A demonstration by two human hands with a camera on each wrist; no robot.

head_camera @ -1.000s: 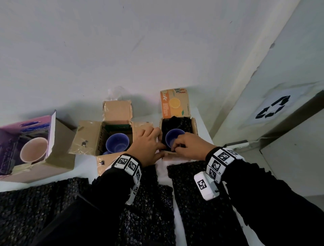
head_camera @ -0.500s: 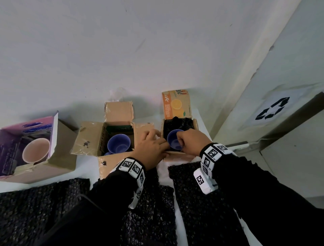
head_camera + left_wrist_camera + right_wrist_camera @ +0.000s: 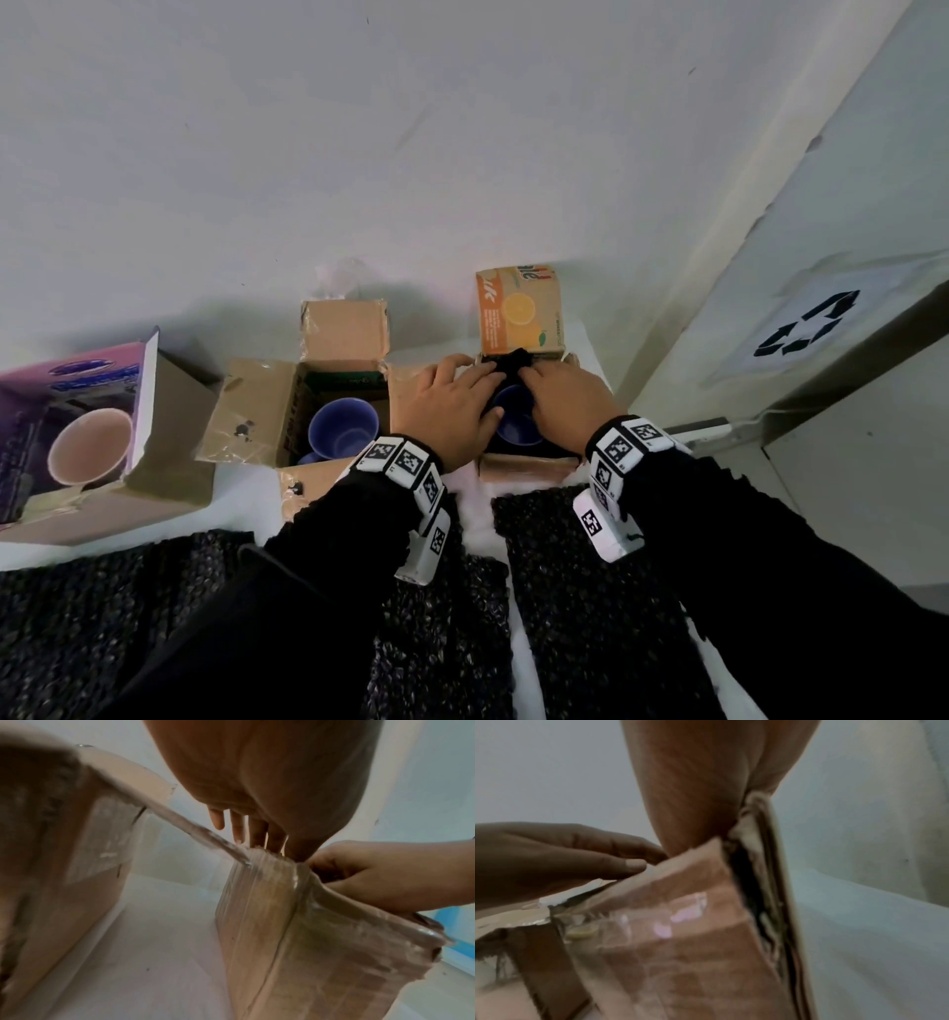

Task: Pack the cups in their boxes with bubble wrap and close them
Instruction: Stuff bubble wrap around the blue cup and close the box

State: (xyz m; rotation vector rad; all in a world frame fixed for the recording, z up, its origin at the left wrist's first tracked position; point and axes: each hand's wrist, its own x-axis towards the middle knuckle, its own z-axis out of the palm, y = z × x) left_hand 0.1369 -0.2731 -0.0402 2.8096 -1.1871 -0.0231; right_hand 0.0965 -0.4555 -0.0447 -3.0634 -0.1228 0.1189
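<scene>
White wall rises behind a white table (image 3: 477,519) in the head view, where three open cardboard boxes stand in a row. Both hands reach into the right-hand box (image 3: 529,465), whose orange-printed flap (image 3: 519,311) stands upright. The left hand (image 3: 452,406) and right hand (image 3: 565,398) press black bubble wrap (image 3: 506,362) around a blue cup (image 3: 516,421) sitting inside it. A second blue cup (image 3: 343,429) sits in the middle box (image 3: 287,411); a pink cup (image 3: 90,446) lies in the purple box (image 3: 169,437). Black bubble wrap sheets (image 3: 590,606) lie in front.

From the left wrist, the left hand (image 3: 270,780) has straight fingers (image 3: 237,827) reaching down past the box's edge.

From the right wrist, the right hand (image 3: 706,780) dips into the box; its fingers are hidden, so I cannot tell its grip.
</scene>
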